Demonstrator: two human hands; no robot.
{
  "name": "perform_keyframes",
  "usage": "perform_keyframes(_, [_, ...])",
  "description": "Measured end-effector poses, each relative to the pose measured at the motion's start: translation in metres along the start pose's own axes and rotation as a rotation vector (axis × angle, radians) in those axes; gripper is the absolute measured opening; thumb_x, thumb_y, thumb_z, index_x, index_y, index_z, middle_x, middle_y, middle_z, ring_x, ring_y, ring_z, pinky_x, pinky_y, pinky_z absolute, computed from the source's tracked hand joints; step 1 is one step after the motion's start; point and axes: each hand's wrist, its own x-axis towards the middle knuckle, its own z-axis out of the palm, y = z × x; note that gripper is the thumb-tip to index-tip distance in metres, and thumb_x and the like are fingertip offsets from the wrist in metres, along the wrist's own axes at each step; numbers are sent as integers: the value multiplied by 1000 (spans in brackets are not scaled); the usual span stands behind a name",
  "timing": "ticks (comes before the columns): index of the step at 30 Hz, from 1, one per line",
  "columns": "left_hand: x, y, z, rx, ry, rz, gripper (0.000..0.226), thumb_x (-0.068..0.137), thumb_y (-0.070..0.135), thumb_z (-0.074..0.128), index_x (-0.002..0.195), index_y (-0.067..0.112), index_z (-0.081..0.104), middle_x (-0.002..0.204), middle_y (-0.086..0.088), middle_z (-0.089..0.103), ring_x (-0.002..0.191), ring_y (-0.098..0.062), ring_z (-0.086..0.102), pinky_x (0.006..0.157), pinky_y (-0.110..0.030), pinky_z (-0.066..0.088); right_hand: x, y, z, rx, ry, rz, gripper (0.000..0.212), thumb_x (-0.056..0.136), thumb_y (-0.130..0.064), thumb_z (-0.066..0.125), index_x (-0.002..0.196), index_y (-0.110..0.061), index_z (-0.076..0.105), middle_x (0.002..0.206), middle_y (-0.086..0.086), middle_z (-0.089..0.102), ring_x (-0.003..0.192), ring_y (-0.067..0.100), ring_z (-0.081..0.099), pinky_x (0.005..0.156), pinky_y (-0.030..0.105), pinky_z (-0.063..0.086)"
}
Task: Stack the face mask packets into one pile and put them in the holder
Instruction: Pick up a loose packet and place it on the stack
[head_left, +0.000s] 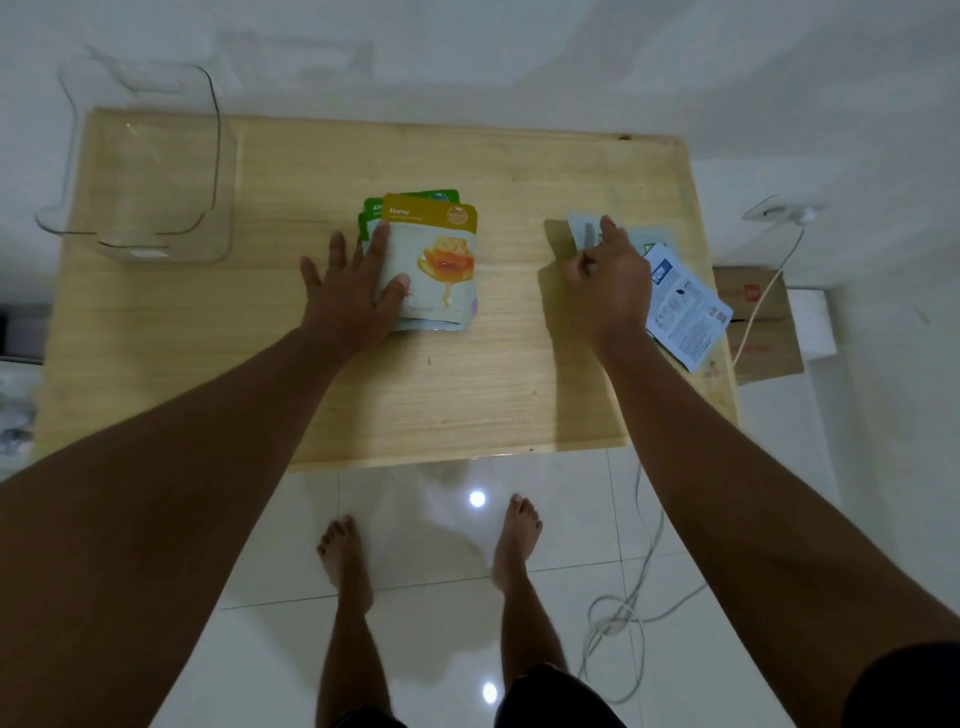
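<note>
Pinning the honey-topped packet pile (428, 265) mid-table with your flat, open left hand (349, 296), your right hand (608, 275) pinches a pale loose packet (584, 231) right of it (slippery foil may slide); the clear acrylic holder (140, 171) waits far left.

Small pile of face mask packets (436, 270) lay mid-tabletop, yellow-topped Honey packet (441, 244) uppermost, green-topped packets (374, 208) fanned out beneath. Loose packets (680, 306) lay back-side up near right edge, overlapping. Clear holder (150, 166) stood empty, upright at far left corner.
</note>
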Motion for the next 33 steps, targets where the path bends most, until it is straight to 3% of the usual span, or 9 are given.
perform_keyframes(4, [0,-1,-1,-4,-18,-4,74,95,57,26,157,30,-3,166,-7,15,153,-33,-3,117,-64,-6,-4,-44,-25,324,171,-22,20,89,-18,61,85,-7,77,135,2,63,94,8,69,73,9,51])
perform_keyframes(8, [-1,-1,-1,-6,-11,4,71,98,54,27,157,30,-4,166,-7,14,154,-32,-4,117,-62,-7,-2,-81,-29,683,266,29,16,85,-15,66,93,-9,78,112,2,75,87,4,72,61,12,57])
perform_keyframes(12, [-3,-2,-1,-77,4,19,65,99,51,17,158,29,1,167,-5,11,153,-32,-6,118,-61,-10,-4,-100,-2,855,170,178,11,79,-14,69,81,-17,79,104,-3,77,88,4,72,72,23,62])
perform_keyframes(15, [-2,-2,-2,-189,37,-11,64,99,50,15,158,28,4,166,-1,15,154,-29,-3,117,-62,-11,-10,-105,27,811,112,241,13,82,-15,68,87,-13,79,103,-1,78,88,7,73,77,22,60])
perform_keyframes(18, [0,-3,-2,-246,67,-24,70,99,52,23,157,25,-6,166,-1,16,154,-29,1,117,-60,-12,-19,-107,46,677,120,87,19,90,-7,59,98,-3,75,99,9,77,89,19,72,75,10,54])
perform_keyframes(21, [-1,-5,1,-192,56,18,76,96,56,31,157,29,-6,165,-1,19,154,-32,1,115,-62,-12,-26,-110,59,598,-69,-142,29,97,-2,47,120,6,62,125,26,63,119,33,61,107,41,48])
perform_keyframes(24, [-1,-5,3,-142,66,30,74,96,56,32,158,30,1,165,-6,21,154,-33,2,115,-64,-11,-29,-110,72,269,-283,-362,49,97,-4,44,145,1,38,159,24,22,149,39,17,122,56,17])
perform_keyframes(27, [-1,-5,3,-132,62,30,72,97,56,32,158,30,3,165,-5,20,154,-33,0,115,-64,-12,-29,-108,78,70,-343,-454,58,97,-8,45,150,0,24,162,22,12,150,43,1,122,58,10])
perform_keyframes(33, [-1,-4,2,-113,50,26,73,96,59,30,157,32,1,165,-5,20,153,-33,-1,115,-65,-12,-29,-105,72,97,-357,-457,52,102,-18,39,150,0,26,163,19,13,151,38,2,124,54,10])
